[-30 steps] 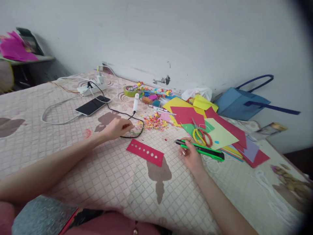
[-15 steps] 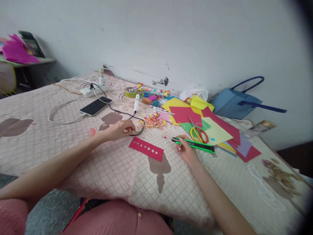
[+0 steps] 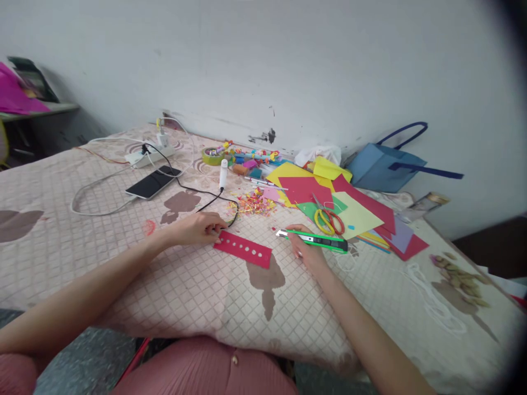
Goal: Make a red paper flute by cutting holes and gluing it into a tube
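A red paper strip [image 3: 242, 249] with a row of punched holes lies flat on the quilted bed cover [image 3: 185, 291]. My left hand [image 3: 197, 227] rests with curled fingers at the strip's left end, touching its corner. My right hand [image 3: 307, 249] grips a green and black utility knife [image 3: 315, 240], which lies low over the cover to the right of the strip. A black cable [image 3: 214, 200] loops just behind my left hand.
Coloured paper sheets [image 3: 349, 211] with yellow and red scissors [image 3: 327, 219] lie at the right. Paper scraps [image 3: 253, 204], pens and a tape roll [image 3: 212, 155] sit by the wall. A phone [image 3: 152, 182], power strip [image 3: 148, 156] and blue bag [image 3: 387, 164] are farther off.
My left hand slid down from the cable loop to the left end of the red strip. My right hand brought the knife leftward, closer to the strip.
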Tool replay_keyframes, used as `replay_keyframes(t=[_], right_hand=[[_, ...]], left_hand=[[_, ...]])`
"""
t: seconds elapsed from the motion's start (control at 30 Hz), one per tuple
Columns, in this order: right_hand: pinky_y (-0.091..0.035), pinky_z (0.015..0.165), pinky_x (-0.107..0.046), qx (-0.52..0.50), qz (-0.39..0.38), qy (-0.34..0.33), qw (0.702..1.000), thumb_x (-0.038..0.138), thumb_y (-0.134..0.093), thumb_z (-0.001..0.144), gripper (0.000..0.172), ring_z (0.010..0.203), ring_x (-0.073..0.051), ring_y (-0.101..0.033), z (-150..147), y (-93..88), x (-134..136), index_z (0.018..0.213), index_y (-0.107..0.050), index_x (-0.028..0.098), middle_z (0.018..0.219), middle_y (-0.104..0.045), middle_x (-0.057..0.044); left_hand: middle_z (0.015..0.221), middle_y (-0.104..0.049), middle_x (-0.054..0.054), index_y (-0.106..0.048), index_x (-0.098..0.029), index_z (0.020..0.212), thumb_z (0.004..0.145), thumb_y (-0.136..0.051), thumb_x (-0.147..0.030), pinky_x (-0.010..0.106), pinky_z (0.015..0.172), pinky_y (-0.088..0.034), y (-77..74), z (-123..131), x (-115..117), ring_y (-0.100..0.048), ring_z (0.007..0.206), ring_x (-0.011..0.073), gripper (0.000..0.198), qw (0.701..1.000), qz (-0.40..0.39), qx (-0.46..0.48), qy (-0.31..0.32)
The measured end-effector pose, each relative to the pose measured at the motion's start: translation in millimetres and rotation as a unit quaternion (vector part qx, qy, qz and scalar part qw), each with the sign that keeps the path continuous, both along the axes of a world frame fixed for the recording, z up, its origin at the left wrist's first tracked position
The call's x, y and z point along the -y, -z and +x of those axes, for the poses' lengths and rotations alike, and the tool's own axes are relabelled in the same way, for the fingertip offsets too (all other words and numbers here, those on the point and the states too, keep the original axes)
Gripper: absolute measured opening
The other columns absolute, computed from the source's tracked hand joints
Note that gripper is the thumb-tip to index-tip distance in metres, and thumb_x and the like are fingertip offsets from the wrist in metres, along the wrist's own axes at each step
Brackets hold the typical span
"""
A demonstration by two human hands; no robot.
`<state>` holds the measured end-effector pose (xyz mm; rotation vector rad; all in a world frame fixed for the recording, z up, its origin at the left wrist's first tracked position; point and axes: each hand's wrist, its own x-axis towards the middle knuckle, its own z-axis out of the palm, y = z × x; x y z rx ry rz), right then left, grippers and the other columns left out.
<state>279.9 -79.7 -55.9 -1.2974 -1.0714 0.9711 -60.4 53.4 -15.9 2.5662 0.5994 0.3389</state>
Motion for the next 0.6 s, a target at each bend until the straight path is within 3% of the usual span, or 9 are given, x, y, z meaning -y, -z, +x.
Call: replay_keyframes(t=[0.13,0.33,0.4,0.5,0.6], right_hand=[[-0.034,0.041,-0.023,-0.014,0.008,-0.013,1.000,0.051,-0.076,0.078,0.036,0.042,-0.010,-0.037,-3,-5.7,0,0.100,-0.065,0.025,0.049,-0.040,0.010],[-0.036,0.043,-0.022,-0.028,0.020,-0.019,0.999,0.052,-0.070,0.083,0.037,0.043,-0.010,-0.038,-5,-10.1,1,0.106,-0.064,0.024,0.050,-0.038,0.010],[-0.038,0.044,-0.023,-0.025,0.025,-0.014,0.999,0.049,-0.072,0.082,0.037,0.044,-0.010,-0.040,-5,-9.3,2,0.108,-0.064,0.025,0.053,-0.042,0.010],[-0.043,0.047,-0.023,-0.011,0.039,0.005,0.999,0.043,-0.076,0.079,0.039,0.049,-0.010,-0.044,-8,-9.2,3,0.112,-0.063,0.026,0.063,-0.053,0.007],[-0.045,0.049,-0.023,0.007,0.055,0.025,0.998,0.042,-0.075,0.080,0.041,0.050,-0.009,-0.047,-15,-13.1,-1,0.116,-0.062,0.026,0.069,-0.059,0.006]], left_hand=[[0.099,-0.068,0.004,-0.070,-0.019,0.114,0.088,-0.066,-0.026,0.022,0.067,-0.050,-0.8,3,3,-0.065,0.078,0.0133,0.027,1.000,0.006,0.017,0.014],[0.111,-0.067,0.007,-0.064,-0.014,0.115,0.100,-0.061,-0.036,0.038,0.082,-0.058,6.0,-1,-2,-0.067,0.093,0.0188,0.026,0.999,0.026,0.030,0.001],[0.108,-0.067,0.007,-0.065,-0.016,0.112,0.100,-0.060,-0.036,0.036,0.083,-0.057,5.5,-2,0,-0.067,0.093,0.0187,0.024,0.999,0.031,0.030,0.002],[0.111,-0.067,0.008,-0.067,-0.018,0.116,0.094,-0.066,-0.039,0.033,0.087,-0.054,3.3,2,8,-0.066,0.099,0.0210,0.030,0.999,0.036,0.032,0.020],[0.122,-0.064,0.011,-0.064,-0.018,0.125,0.087,-0.073,-0.041,0.038,0.099,-0.048,3.5,9,16,-0.061,0.112,0.0272,0.046,0.998,0.044,0.038,0.040]])
